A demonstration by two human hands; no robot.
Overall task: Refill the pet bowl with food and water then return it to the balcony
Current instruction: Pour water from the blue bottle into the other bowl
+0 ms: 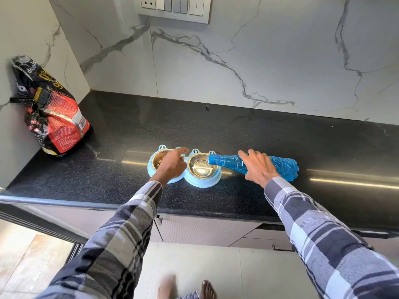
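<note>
A light blue double pet bowl (200, 184) with two steel cups sits on the black counter (259, 137). My right hand (258, 166) grips a blue plastic water bottle (282, 166), tipped almost flat with its open mouth over the right cup (201, 168). The cup's inside looks shiny; whether water is in it I cannot tell. My left hand (172, 164) hovers over the left cup (158, 159), fingers curled with the index finger pointing out, holding nothing visible. It hides most of that cup.
A red and black pet food bag (50, 108) leans in the counter's left corner against the marble wall. A switch panel (174, 8) is on the wall above. Cabinet fronts (200, 229) run below the counter. Bare feet (207, 289) stand on the tiled floor.
</note>
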